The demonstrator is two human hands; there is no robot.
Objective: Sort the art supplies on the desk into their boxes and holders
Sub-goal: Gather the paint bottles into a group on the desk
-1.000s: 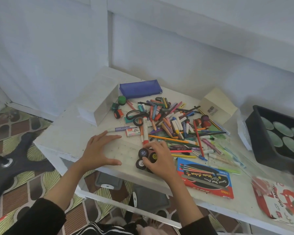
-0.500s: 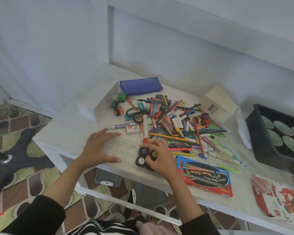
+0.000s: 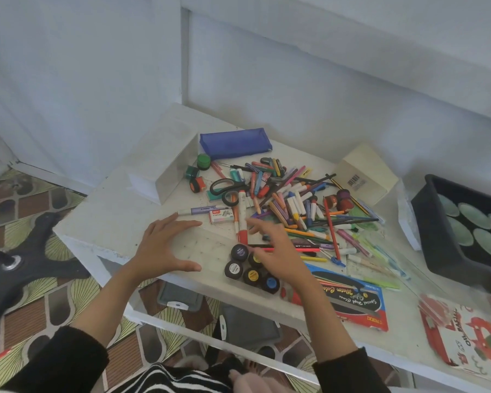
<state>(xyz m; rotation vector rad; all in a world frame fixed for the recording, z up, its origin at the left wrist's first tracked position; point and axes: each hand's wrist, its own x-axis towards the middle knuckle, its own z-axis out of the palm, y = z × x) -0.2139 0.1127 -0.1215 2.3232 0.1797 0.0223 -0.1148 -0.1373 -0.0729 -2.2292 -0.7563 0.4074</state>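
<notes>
Two empty hands at the desk's near edge

Left hand (image 3: 165,248) is on the desk (image 3: 111,211), fingers spread. Right hand (image 3: 278,256), blurred and loosely spread, is over 5 black paint pots (image 3: 233,269); I cannot tell whether it touches them. Beyond is the pen pile (image 3: 289,199), then a blue pencil case (image 3: 234,141).

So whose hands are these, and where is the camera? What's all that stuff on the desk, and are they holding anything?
There is no machine here, just a person. The one picture comes from a camera worn on their head, looking down, so you see their own two hands. The left hand is spread over the white desk. The right hand is open above some little paint pots. Neither holds anything. Farther back lie a messy pile of pens and crayons and a blue pencil case. A black tray sits at the right.
</notes>
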